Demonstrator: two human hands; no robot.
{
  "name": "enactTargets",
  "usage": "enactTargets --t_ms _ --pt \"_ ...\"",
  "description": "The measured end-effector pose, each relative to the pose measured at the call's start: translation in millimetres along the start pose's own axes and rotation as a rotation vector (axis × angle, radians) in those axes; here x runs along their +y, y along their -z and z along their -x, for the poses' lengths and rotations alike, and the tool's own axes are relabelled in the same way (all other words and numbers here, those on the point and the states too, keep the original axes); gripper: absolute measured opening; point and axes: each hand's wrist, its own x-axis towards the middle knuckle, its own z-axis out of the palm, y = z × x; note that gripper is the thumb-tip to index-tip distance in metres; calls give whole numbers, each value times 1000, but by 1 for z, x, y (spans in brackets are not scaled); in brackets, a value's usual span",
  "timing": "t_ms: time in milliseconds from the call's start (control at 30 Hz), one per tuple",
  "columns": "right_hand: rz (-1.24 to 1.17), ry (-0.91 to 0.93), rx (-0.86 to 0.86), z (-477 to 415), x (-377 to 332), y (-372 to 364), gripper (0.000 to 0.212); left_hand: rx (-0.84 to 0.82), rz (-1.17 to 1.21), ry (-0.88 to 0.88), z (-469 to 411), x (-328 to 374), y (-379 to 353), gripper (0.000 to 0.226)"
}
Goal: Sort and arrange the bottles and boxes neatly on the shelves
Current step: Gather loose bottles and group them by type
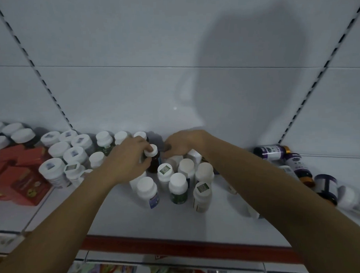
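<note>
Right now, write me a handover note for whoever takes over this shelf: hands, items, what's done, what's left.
Hands: the left hand grips the brown bottle near its white cap. The right hand is curled over bottles at the back; what it holds is unclear.
Done: white bottles stand in rows on the left, beside the red boxes.
Left: the middle cluster stands unsorted, and purple bottles lie tipped on the right of the shelf.

Colours at a glance
Red cardboard boxes (20, 177) left, purple-labelled gold-capped bottles (270, 151) right; the dark brown round bottle (154, 165) carries a white cap (152, 150).
</note>
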Motion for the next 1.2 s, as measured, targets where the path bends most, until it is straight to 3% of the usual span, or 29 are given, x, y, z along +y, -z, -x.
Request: enactTargets --t_ms 100,233,333,467,600,933,1067,1200 --pt "-67 51 37 4 6 6 37 86 30 0 4 -3 -14 21" --pt "-90 122 334 11 13 -2 41 160 49 -4 6 -10 -29 21" --pt "-79 131 437 22 14 -4 47 124 37 -7 2 -12 -26 25" --pt "-83 54 407 60 32 22 37 -43 -50 -21 -9 -8 -7 29" --pt "-27 -141 335 104 77 27 30 -108 -66 -87 -25 6 4 38" --pt "-1 -644 206 206 192 -66 31 -312 -78 -417 -86 144 -21 55" --pt "-255 -617 333 214 214 -91 46 -412 -211 -520 -98 207 -33 54" --pt "-275 -590 473 210 228 -105 49 -473 -257 -576 -103 262 -54 47"
